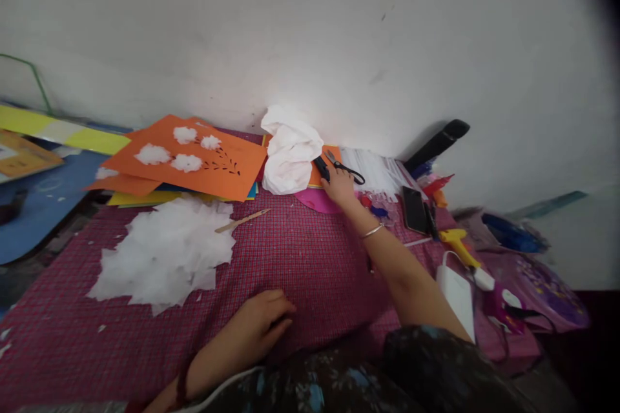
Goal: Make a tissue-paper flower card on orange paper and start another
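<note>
My right hand (339,186) reaches far forward to the wall side of the red checked cloth (300,258). Its fingers rest on a black object (321,168) beside black-handled scissors (345,166), which lie on orange paper. I cannot make out whether the fingers grip it. A thin bangle sits on that wrist. My left hand (264,319) lies near me on the cloth, fingers loosely curled and pressed down, holding nothing I can see. A crumpled white tissue bundle (289,151) stands just left of the right hand.
Orange sheets (194,161) with white tufts lie at the back left over yellow and blue paper. A pile of white tissue pieces (165,251) and a wooden stick (242,220) lie on the cloth. At right are a phone (414,208), a yellow glue gun (458,245) and a white box (458,300).
</note>
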A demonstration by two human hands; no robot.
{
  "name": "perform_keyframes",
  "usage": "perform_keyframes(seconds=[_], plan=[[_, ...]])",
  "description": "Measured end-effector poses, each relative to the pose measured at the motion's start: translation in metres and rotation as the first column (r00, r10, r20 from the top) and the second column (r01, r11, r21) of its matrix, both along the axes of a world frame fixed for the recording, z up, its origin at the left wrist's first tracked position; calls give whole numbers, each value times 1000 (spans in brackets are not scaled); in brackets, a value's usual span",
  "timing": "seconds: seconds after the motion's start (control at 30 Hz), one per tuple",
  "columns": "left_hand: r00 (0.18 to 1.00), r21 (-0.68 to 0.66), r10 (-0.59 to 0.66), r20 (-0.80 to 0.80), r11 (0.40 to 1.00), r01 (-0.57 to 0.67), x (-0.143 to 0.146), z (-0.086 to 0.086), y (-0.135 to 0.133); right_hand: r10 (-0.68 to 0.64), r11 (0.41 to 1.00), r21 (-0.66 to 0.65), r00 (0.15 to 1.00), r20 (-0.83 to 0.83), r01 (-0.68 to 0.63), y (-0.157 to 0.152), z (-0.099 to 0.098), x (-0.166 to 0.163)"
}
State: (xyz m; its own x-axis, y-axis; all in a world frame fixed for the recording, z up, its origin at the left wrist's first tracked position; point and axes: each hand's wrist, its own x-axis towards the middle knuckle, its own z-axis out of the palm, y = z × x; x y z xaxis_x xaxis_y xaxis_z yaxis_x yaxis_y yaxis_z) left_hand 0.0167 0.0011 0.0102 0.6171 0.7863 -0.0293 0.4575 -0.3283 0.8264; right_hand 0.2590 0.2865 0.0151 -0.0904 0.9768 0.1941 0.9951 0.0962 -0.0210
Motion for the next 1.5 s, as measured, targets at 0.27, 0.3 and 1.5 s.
perform_keyframes(seconds=[0.27,0.3,1.5], plan=[[998,137,-52,-33,989,56,-3,-12,3,84,996,-13,995,-54,-85,16,7,0],[999,157,-50,-20,986,53,-3,-14,3,51,999,-5,997,-50,-51,16,10,4],[998,110,-10,54,994,4,0,-12,12,-486,863,1,829,-278,506,36,23,156]])
